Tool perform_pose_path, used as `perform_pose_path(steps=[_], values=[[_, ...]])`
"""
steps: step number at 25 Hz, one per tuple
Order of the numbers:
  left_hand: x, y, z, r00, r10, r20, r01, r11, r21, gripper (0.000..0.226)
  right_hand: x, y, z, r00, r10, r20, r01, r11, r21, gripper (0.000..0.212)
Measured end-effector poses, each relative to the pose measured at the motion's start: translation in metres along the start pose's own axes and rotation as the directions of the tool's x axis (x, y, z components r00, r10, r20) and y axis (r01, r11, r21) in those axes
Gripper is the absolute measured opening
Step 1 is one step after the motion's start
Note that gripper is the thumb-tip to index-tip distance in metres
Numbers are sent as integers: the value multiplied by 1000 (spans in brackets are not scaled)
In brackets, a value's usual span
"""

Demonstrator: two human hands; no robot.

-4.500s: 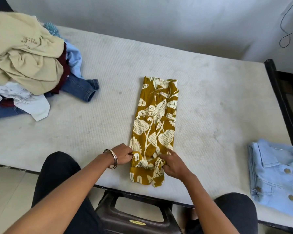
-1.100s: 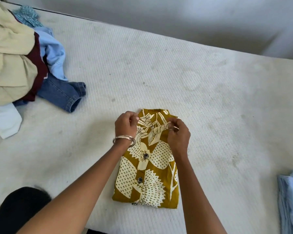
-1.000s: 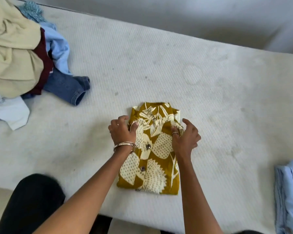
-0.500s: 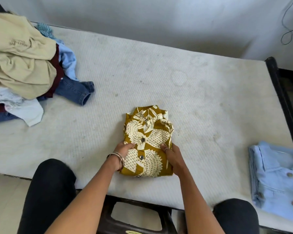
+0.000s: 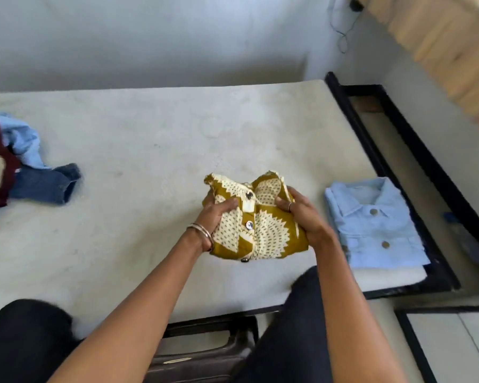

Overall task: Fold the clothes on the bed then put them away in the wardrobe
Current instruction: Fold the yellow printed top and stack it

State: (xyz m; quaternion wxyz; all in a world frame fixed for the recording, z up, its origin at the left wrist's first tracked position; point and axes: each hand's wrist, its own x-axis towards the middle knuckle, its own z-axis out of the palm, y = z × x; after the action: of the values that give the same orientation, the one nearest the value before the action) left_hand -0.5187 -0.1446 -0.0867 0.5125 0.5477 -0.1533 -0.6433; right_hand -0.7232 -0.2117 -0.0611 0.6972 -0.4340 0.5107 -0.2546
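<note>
- While both hands hold it, the folded mustard-yellow cotton shirt with a cream leaf print sits lifted above the white textured mattress, towards the right half of the bed and just left of a folded pale-blue denim shirt with brass buttons.
- The left hand curls its fingers over the shirt's left edge, thumb underneath as far as can be told; the right hand wraps the right edge the same way, a ring showing on one finger.
- The step in hand looks like carrying the bundle over to the folded stack. To do it well, keep even pressure on both sides so the layers do not slide apart, hold it level with the button placket up, and lower it flat instead of dropping it.
- The far flap near the collar is bulging upwards; it may spring open unless pressed down on landing.
- At the left edge lies a heap of unfolded clothes: dark-blue jeans, light-blue, maroon and beige pieces.
- A black bed frame borders the right side; the folded blue shirt lies close to that edge, leaving little margin.
- No wardrobe can be clearly made out.
</note>
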Motion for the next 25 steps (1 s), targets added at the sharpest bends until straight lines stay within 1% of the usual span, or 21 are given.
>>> perform_pose_path(steps=[2,4,6,8,9,10,11,13,14,15,16,18,20,21,22,23,24,25], values=[[16,2,67,996,35,84,-41,997,72,86,-15,-25,-56,993,-79,-85,81,997,10,33],[28,2,121,985,38,166,-55,993,103,84,-24,-48,-100,984,-133,-121,131,991,-18,39],[39,-5,175,973,65,220,-92,989,117,78,-34,-67,-148,972,-178,-152,172,984,-49,44],[53,-19,228,961,114,253,-142,985,94,65,-37,-76,-200,953,-214,-216,200,976,-82,42],[63,-31,248,960,114,257,-140,986,86,60,-33,-71,-227,941,-206,-268,187,978,-96,40],[69,-43,261,964,86,251,-110,990,86,59,-30,-65,-245,939,-185,-291,153,980,-128,36],[77,-62,273,971,23,239,-50,993,109,62,-25,-53,-265,935,-136,-328,77,979,-186,33],[85,-106,278,973,-160,167,121,967,223,70,-13,-16,-295,933,32,-359,-160,929,-332,41],[88,-129,276,965,-235,117,193,937,290,76,-9,5,-304,929,84,-359,-224,903,-367,36],[91,-149,272,963,-262,69,227,918,326,81,-6,25,-311,925,92,-369,-239,895,-376,29],[94,-163,268,965,-261,31,238,916,323,84,-4,40,-316,919,67,-390,-225,899,-376,26],[101,-176,267,969,-247,-24,243,921,304,85,-3,55,-322,903,-13,-430,-175,903,-393,25],[97,-176,270,964,-265,5,252,922,294,85,-6,49,-325,865,-99,-491,-125,907,-403,25],[94,-177,273,959,-281,23,263,921,289,85,-6,47,-330,832,-135,-538,-114,908,-403,26],[91,-176,276,958,-284,37,261,918,299,85,-6,45,-335,820,-150,-552,-103,910,-402,27],[89,-175,277,961,-272,47,243,916,319,86,-7,45,-338,817,-141,-560,-121,907,-404,30],[87,-175,276,966,-253,51,217,904,368,87,-8,45,-339,831,-105,-546,-154,900,-407,34],[87,-175,273,972,-231,49,188,884,428,87,-7,48,-339,849,-37,-527,-223,879,-421,42]])
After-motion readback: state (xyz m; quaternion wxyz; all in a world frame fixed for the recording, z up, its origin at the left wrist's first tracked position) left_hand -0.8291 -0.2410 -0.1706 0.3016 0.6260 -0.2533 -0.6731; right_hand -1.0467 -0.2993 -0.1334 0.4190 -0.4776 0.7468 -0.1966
